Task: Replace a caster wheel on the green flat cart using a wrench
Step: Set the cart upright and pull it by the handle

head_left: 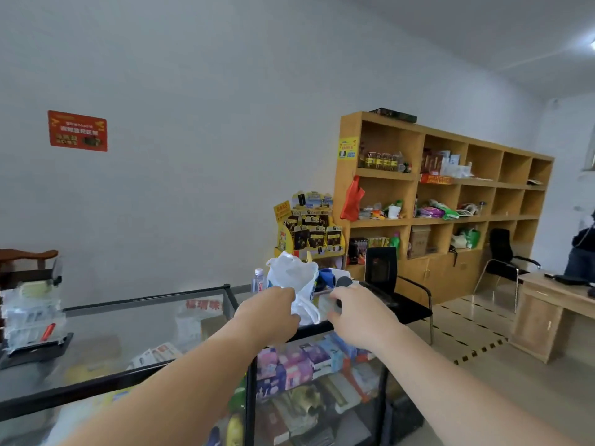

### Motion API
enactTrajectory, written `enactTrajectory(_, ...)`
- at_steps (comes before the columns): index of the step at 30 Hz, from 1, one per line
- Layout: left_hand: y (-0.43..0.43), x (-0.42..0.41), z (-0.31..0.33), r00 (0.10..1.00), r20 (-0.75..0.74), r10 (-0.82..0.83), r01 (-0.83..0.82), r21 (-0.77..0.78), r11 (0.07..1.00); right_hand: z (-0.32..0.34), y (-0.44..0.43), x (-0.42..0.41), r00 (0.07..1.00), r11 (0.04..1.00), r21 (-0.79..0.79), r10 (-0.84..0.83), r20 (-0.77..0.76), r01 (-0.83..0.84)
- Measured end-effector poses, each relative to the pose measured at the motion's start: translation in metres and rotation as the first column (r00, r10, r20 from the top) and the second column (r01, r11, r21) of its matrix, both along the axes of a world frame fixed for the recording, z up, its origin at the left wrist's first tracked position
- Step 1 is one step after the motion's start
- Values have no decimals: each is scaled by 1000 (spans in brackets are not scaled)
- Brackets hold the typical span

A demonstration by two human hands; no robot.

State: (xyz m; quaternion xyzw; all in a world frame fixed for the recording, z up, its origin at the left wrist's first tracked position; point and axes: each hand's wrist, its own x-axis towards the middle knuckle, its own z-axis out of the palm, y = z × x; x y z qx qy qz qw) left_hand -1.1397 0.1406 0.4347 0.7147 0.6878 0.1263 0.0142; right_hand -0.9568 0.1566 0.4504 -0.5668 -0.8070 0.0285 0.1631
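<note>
- wooden shelf unit [444, 188] vs far wall, right of counter; jars, boxes, bags in compartments.
- glass display counter [145, 313], black frame; packets & boxes under the glass.
- black chair [383, 272] just past counter's far right corner.
- white plastic bag [291, 275] upright on the glass at far right corner.
- L hand [270, 313] on bag's left side, fingers curled into the plastic, gripping it.
- R hand [357, 313] at bag's right side, fingers bent down; grip hidden behind knuckles, cannot tell if holding anything.
- dark round thing [344, 281], poss. caster wheel, just beyond R fingertips, beside bag; touching or not, cannot tell.
- small water bottle [258, 280] just left of bag.
</note>
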Motion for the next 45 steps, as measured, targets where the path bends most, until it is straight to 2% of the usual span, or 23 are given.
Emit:
enactTrajectory(7, 106, 46, 14, 999, 52, 5, -7, 27, 1000, 19, 107, 40, 999, 999, 9, 50, 6, -50)
enactTrajectory(11, 179, 62, 13, 1000, 13, -21, 21, 11, 1000, 3, 175, 60, 1000, 1000, 2, 20, -24, -20)
enactTrajectory(15, 274, 87, 1, 994, -33, -107, 106, -24, 994, -16, 254, 88, 997, 997, 9, -71, -38, 71)
enactTrajectory(21, 420, 151, -15, 941, -68, -331, 326, -79, 942, -27, 354, 144, 948, 950, -15, -311, -66, 311)
enactTrajectory(26, 502, 244, -35, 834, -97, -544, 532, -122, 838, -54, 389, 212, 852, 849, -74, -522, 35, 523)
enactTrajectory(33, 547, 389, -76, 601, -159, -783, 767, -160, 621, -106, 406, 329, 659, 642, -159, -745, 99, 750)
enactTrajectory(38, 581, 498, -80, 467, -194, -863, 856, -147, 497, -114, 417, 432, 518, 504, -147, -851, 85, 851)
enactTrajectory(45, 625, 639, -69, 358, -192, -914, 921, -88, 379, -98, 442, 572, 359, 349, -108, -930, 86, 931)
